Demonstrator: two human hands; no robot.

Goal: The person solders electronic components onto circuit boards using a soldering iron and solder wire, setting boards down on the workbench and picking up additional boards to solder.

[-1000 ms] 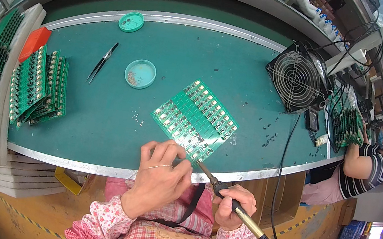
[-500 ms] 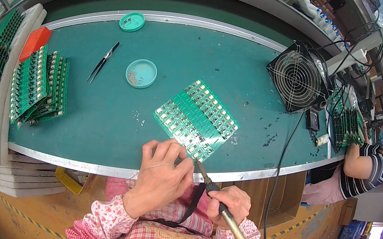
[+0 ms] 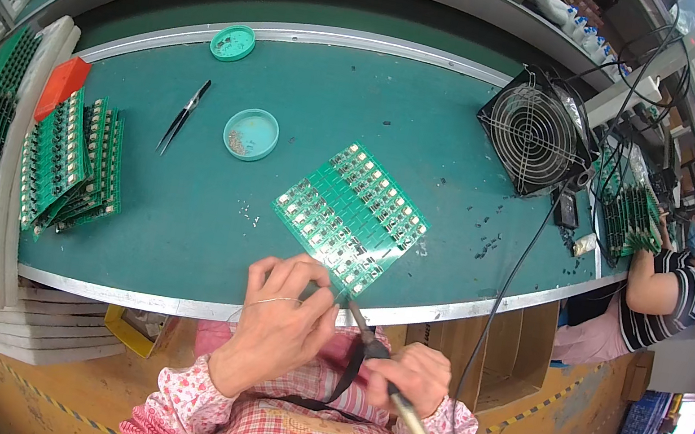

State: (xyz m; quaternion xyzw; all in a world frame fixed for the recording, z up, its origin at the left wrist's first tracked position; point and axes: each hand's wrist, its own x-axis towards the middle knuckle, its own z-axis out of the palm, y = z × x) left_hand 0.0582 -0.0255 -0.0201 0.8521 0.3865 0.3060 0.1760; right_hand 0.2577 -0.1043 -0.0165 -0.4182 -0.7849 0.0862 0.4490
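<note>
The green board [image 3: 352,218] lies near the front edge of the counter [image 3: 156,223], so the left hand [image 3: 280,325], fingers bent but I can't tell what they hold, should be steady while the right hand [image 3: 415,375], fingers around the soldering iron [image 3: 375,346], should dab gently.

The board [image 3: 352,210] lies at the front middle of the table [image 3: 155,227], the left hand [image 3: 279,315] at its near edge and, to that hand's right, the iron [image 3: 377,351] in the right hand [image 3: 417,377], tip at the near corner. Behind and left of the board lies the near dish [image 3: 258,123], with the far dish [image 3: 229,35] beyond it and the tweezers [image 3: 181,121] to its left. The stack [image 3: 69,164] stands farther left, before the bin [image 3: 62,85]; the fan [image 3: 532,130] stands right rear.
</note>
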